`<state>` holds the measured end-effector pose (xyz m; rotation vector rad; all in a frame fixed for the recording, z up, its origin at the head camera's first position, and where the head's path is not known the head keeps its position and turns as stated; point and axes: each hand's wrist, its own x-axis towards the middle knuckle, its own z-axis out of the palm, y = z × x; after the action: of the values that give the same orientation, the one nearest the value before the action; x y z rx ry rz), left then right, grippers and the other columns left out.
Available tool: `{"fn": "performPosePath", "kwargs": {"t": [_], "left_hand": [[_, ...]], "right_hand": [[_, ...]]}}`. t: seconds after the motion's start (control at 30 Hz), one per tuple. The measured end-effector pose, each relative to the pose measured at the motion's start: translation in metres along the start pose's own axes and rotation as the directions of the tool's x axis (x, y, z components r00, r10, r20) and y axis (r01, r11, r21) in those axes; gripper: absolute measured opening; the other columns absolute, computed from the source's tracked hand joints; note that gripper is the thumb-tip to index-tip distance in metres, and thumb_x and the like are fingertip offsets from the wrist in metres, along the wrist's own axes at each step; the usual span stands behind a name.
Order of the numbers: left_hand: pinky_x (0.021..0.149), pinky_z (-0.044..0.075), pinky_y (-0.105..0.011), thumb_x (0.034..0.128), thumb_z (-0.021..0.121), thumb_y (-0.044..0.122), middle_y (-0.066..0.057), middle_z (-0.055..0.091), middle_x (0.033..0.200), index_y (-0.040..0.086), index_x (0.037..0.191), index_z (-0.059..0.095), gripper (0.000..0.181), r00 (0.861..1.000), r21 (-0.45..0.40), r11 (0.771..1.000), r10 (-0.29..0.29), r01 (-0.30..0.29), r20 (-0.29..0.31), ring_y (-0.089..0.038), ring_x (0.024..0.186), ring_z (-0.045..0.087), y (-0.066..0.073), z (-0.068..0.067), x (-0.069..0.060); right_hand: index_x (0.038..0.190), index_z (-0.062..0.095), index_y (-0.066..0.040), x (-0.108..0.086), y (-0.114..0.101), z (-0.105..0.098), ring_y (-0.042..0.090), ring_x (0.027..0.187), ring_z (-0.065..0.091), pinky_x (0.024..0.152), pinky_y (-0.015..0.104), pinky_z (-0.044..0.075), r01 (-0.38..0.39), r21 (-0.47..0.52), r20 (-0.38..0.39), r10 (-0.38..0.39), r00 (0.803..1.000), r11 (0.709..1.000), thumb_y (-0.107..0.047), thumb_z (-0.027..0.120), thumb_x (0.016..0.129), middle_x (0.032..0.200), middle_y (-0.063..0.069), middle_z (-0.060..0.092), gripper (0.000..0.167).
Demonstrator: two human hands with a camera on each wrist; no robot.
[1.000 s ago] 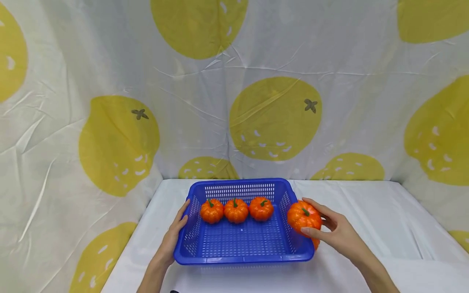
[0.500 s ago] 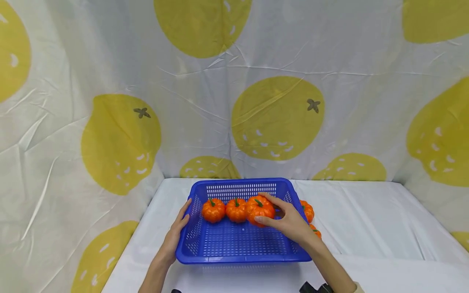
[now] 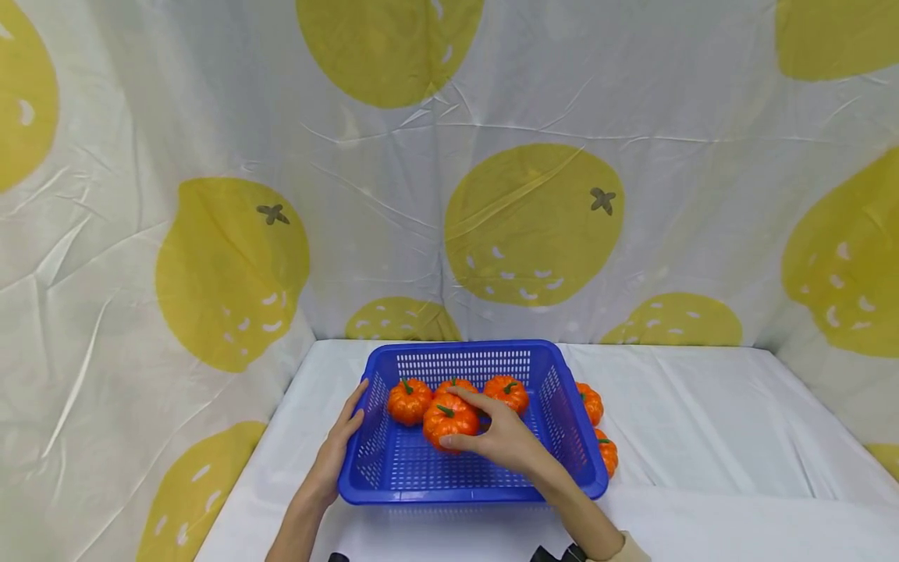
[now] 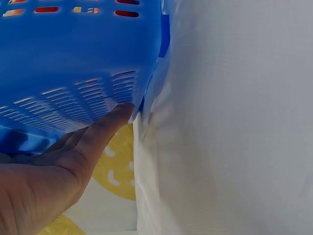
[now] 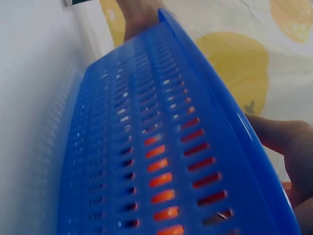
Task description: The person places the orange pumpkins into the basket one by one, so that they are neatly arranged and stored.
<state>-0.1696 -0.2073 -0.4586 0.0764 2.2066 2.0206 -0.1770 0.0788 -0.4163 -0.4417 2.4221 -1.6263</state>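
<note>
In the head view, my right hand [image 3: 502, 433] holds a small orange pumpkin [image 3: 446, 421] with a green stem between thumb and fingers, inside or just above the blue plastic basket [image 3: 460, 496]. Behind it a row of pumpkins lies along the basket: a left pumpkin [image 3: 410, 403], a middle pumpkin [image 3: 456, 385] partly hidden by the held one, and a right pumpkin [image 3: 509, 396]. My left hand [image 3: 333, 453] rests on the basket's left side. The left wrist view shows the left hand [image 4: 73, 166] with extended fingers against the slotted outer wall [image 4: 68, 54].
Two more pumpkins, a far one [image 3: 592, 404] and a near one [image 3: 607, 454], lie just outside the basket's right wall, partly hidden by it. A white cloth [image 3: 723, 437] covers the table. Lemon-print fabric [image 3: 393, 195] hangs behind and at the sides.
My right hand has carried the pumpkin from beside the basket's right rim leftward over the basket, to in front of the middle pumpkin. The left hand stays at the basket's left side.
</note>
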Motion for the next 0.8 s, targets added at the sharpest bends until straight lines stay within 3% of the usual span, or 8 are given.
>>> {"fn": "performPosePath", "kwargs": {"t": [0.27, 0.43, 0.6, 0.8], "left_hand": [[0.123, -0.004, -0.074, 0.1114, 0.030, 0.039, -0.010, 0.001, 0.176, 0.032, 0.167, 0.018, 0.057, 1.000, -0.009, 1.000, 0.007, -0.007, 0.006, -0.046, 0.161, 0.000, 0.000, 0.000, 0.000], [0.123, -0.003, -0.075, 0.1113, 0.030, 0.039, -0.011, 0.001, 0.176, 0.033, 0.166, 0.018, 0.057, 1.000, -0.006, 1.000, -0.003, 0.003, 0.008, -0.046, 0.160, 0.000, 0.001, 0.001, 0.000], [0.122, -0.001, -0.076, 0.1113, 0.030, 0.040, -0.011, 0.001, 0.176, 0.034, 0.166, 0.018, 0.057, 1.000, 0.008, 1.000, -0.009, 0.009, 0.006, -0.048, 0.160, 0.000, 0.001, 0.001, -0.001], [0.122, -0.001, -0.076, 0.1111, 0.030, 0.041, -0.011, 0.000, 0.176, 0.034, 0.166, 0.017, 0.057, 1.000, 0.010, 1.000, -0.012, 0.012, 0.006, -0.048, 0.160, 0.000, 0.002, 0.000, -0.002]], "right_hand": [[0.148, 0.057, -0.010, 0.005, -0.006, 0.017, 0.036, 0.126, 0.062, 0.109, 0.061, 0.048, 0.050, -0.123, 0.150, -0.032, 0.988, 0.991, -0.030, 0.087, 0.083, 0.141, 0.018, 0.063, 0.074], [0.143, 0.061, -0.009, 0.004, -0.009, 0.031, 0.035, 0.120, 0.063, 0.106, 0.062, 0.049, 0.040, -0.235, 0.230, 0.016, 0.973, 0.971, -0.025, 0.089, 0.081, 0.133, 0.016, 0.066, 0.069], [0.143, 0.060, -0.010, 0.003, -0.010, 0.038, 0.039, 0.126, 0.059, 0.109, 0.062, 0.046, 0.029, -0.341, 0.249, 0.060, 0.967, 0.940, -0.025, 0.086, 0.083, 0.137, 0.017, 0.064, 0.067], [0.146, 0.056, -0.010, 0.004, -0.012, 0.041, 0.036, 0.129, 0.059, 0.112, 0.057, 0.045, 0.001, -0.393, 0.269, 0.114, 0.957, 0.920, -0.028, 0.083, 0.087, 0.139, 0.018, 0.063, 0.067]]}}
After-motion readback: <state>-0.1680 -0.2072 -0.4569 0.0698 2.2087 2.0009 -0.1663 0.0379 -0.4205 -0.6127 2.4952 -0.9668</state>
